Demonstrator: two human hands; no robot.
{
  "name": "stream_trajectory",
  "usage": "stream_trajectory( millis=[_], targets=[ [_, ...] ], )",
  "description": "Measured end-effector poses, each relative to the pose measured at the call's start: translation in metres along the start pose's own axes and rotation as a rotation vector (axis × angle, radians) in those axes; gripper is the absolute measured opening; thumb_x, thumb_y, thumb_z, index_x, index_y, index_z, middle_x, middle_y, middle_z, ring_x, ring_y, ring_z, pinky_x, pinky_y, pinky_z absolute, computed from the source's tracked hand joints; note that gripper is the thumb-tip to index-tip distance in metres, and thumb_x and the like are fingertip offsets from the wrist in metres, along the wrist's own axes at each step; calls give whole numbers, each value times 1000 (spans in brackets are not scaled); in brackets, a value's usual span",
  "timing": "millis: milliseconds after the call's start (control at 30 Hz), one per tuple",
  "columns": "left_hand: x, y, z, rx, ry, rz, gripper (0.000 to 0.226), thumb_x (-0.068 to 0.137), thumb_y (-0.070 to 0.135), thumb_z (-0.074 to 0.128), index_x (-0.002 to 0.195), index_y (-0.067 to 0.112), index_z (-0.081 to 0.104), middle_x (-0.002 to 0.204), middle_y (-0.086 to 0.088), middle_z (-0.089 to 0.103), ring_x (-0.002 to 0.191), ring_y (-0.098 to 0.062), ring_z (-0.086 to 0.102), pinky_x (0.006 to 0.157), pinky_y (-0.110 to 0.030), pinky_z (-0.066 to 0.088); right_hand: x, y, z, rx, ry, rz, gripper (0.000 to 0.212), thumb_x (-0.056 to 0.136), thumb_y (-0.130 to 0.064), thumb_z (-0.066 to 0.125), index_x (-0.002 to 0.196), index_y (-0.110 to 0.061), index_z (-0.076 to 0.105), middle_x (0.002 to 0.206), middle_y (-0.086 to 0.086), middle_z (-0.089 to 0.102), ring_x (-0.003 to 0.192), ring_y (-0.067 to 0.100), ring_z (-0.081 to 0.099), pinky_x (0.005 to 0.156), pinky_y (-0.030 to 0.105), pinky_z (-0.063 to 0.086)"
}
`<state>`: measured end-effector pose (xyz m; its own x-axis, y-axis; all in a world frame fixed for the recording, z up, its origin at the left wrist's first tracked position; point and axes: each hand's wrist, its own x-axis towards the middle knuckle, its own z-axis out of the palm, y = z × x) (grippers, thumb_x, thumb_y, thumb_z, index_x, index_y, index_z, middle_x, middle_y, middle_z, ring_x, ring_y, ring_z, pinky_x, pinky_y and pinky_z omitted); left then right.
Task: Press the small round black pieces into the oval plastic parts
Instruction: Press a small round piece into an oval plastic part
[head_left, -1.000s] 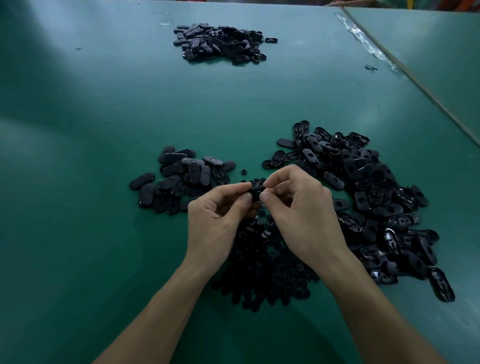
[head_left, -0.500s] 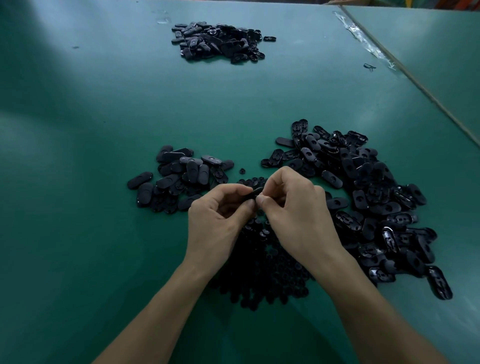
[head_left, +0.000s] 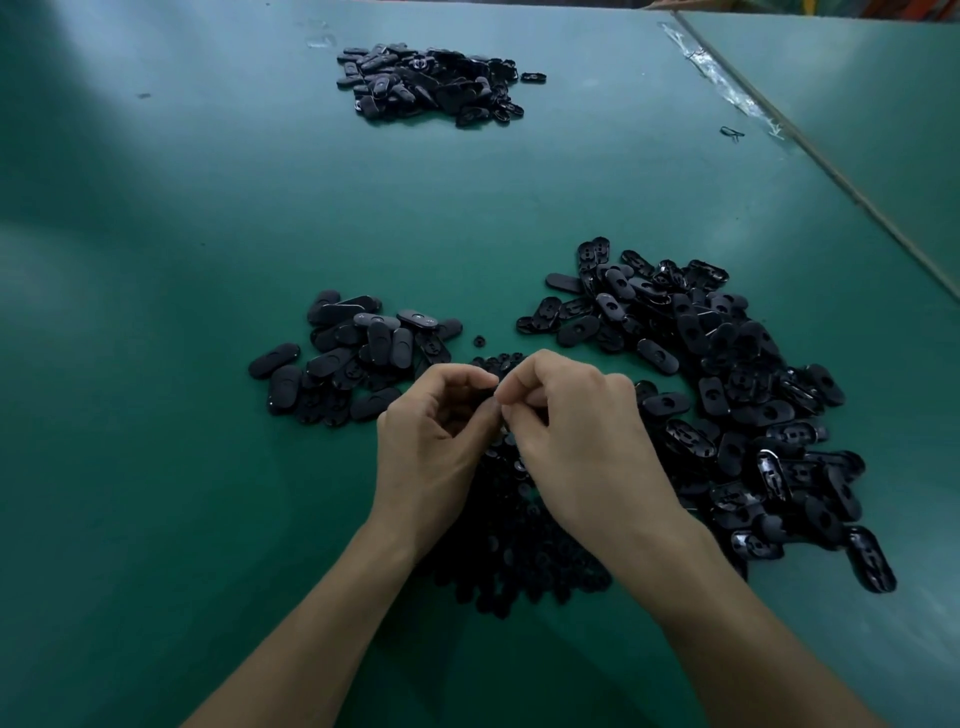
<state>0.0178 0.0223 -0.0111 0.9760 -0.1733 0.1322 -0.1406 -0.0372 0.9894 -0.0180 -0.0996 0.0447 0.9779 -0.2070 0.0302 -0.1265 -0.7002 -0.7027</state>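
Observation:
My left hand (head_left: 434, 447) and my right hand (head_left: 582, 441) meet fingertip to fingertip over the middle of the green table (head_left: 208, 467). Both pinch one black oval plastic part between them; it is almost wholly hidden by the fingers. Under my wrists lies a heap of small round black pieces (head_left: 519, 566). A big pile of oval parts (head_left: 737, 395) spreads to the right. A smaller pile of oval parts (head_left: 353, 358) lies to the left. One loose round piece (head_left: 479, 341) sits just beyond my fingers.
A third pile of black oval parts (head_left: 436, 83) lies at the far end of the table. A seam with crumpled clear tape (head_left: 727, 88) runs along the right, where a second green table surface (head_left: 857, 104) begins. A small black scrap (head_left: 731, 132) lies beside it.
Both hands have closed tighter together around the oval part, which showed between the fingertips before and is now nearly hidden. They stayed over the same spot.

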Motion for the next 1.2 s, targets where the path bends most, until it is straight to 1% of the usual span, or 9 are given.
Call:
stream_trajectory(
  millis=[67,133,200,300,433,667,933,1067,1200],
  targets=[
    [0,-2,0,-11,-1,-10,15,89,3,73,96,16,68,89,0,74,84,-20,73,79,-42,61,0,2,-3,12,-10,-15,14,96,-18,64,94,-32,67,91,-4,69,86,11,67,77,31,58],
    [0,-3,1,-41,-3,-26,16,90,3,72,98,15,68,90,-3,75,86,-23,73,81,-44,60,1,5,-7,17,28,-48,12,92,-17,70,96,-28,71,86,-12,69,82,2,66,75,18,55],
    [0,-2,2,-59,-3,-36,19,90,2,72,97,20,68,89,-1,75,84,-20,73,79,-38,60,4,9,-10,-25,70,-89,16,90,-17,73,104,-24,73,91,-14,66,84,0,62,76,9,50],
    [1,-1,1,-103,-13,-44,23,90,1,72,96,22,67,87,3,75,79,-11,71,72,-24,58,11,16,-14,-39,12,-104,27,90,-19,73,117,-25,72,105,-14,64,90,-1,58,77,2,41],
    [2,-2,0,-168,-1,-69,23,88,-2,73,97,19,68,84,0,76,75,-11,71,70,-19,56,16,23,-16,117,-78,-88,22,89,-14,74,109,-23,76,93,-17,71,87,-7,66,80,7,49],
    [2,-3,-2,-220,-3,-72,23,84,1,76,98,18,73,89,-2,77,79,-14,73,71,-20,58,18,32,-16,170,-82,-83,12,87,-18,76,99,-22,76,81,-13,72,78,0,68,71,15,55],
    [2,-4,-1,-231,-24,-72,23,81,6,78,97,22,76,86,-5,78,76,-17,74,72,-23,59,14,32,-10,215,-50,-29,10,87,-15,75,91,-25,72,75,-11,70,70,-1,66,61,8,48],
    [2,-4,-2,-250,-10,-69,21,77,13,82,93,26,79,86,-7,78,77,-20,75,73,-24,60,15,32,-12,249,-52,-20,11,86,-16,76,89,-25,73,75,-12,71,70,-1,67,62,10,50],
    [3,-6,-2,-234,13,-56,23,76,12,82,90,29,79,84,-6,77,75,-20,75,72,-25,60,14,32,-14,266,-74,-40,10,86,-15,76,91,-24,75,76,-14,72,72,0,69,64,12,51]
  ],
)
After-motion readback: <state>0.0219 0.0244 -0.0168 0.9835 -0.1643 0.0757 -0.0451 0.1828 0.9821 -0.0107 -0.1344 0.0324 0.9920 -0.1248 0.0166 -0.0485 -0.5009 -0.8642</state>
